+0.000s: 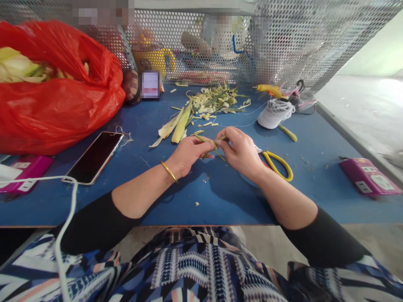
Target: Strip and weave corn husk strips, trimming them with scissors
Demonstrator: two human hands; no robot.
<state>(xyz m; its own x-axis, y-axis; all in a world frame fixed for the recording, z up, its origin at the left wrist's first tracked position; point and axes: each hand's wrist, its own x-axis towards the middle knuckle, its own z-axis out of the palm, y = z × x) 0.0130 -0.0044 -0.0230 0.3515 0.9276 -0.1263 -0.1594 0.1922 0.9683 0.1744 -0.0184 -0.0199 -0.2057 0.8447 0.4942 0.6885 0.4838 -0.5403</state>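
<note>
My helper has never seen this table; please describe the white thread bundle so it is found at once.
On the blue table, look beyond the person's right hand, toward the right. The white thread bundle sits there, in front of a yellow tool. Unlike its neighbours, it is plain white and rounded, with many loose loops on top.

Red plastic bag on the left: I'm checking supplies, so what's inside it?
Pale green, husk-like pieces show in the opening of the red plastic bag. Its crumpled sides cover whatever lies deeper, so that cannot be seen.
</note>
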